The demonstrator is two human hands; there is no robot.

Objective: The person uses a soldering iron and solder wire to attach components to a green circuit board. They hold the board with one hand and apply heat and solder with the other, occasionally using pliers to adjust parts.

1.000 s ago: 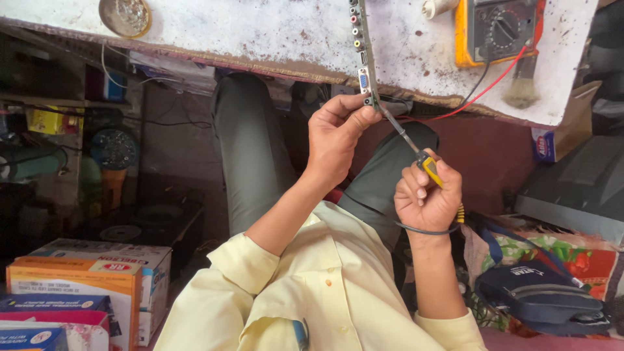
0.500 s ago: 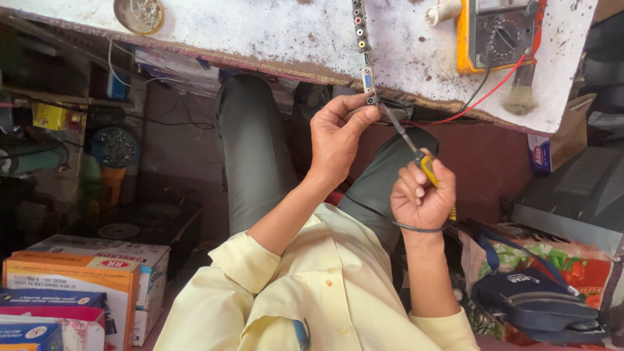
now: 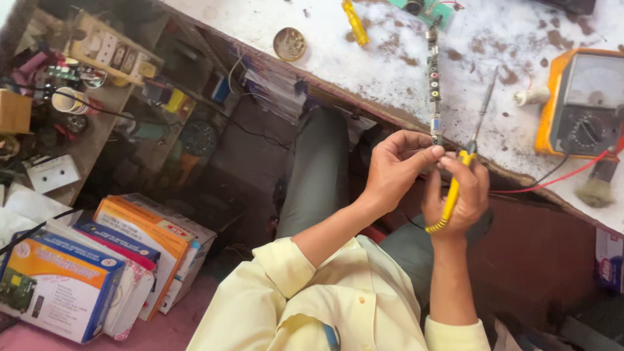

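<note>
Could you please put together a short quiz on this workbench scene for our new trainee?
1. True or false: the right hand holds the yellow-handled soldering iron.
2. Which thing does the left hand pinch at its near end? A) the narrow circuit board strip with connectors B) the round metal tin C) the small wooden-handled brush
3. Name the orange box-shaped thing with a dial on the white stained bench, to the right of the hands.

Key: 1 true; 2 A; 3 the orange analogue multimeter.
</note>
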